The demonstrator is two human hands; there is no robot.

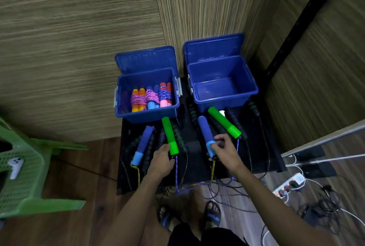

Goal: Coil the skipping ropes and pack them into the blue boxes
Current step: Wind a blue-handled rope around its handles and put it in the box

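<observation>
Two blue boxes stand open at the back of a black table (194,147). The left blue box (126,111) holds three coiled ropes with orange, blue and pink handles (151,96). The right blue box (223,87) is empty. Loose ropes lie in front of the boxes and their cords hang over the front edge. My left hand (162,160) grips the lower end of a green handle (168,133). My right hand (226,152) pinches the light-blue end of a blue handle (205,133). A second green handle (224,121) and a second blue handle (143,144) lie free.
Several black foam handles (178,137) lie among the coloured ones. A green plastic chair (25,176) with a white controller on it stands at the left. A power strip (289,183) and tangled cables lie on the floor at the right. My sandalled feet are below the table edge.
</observation>
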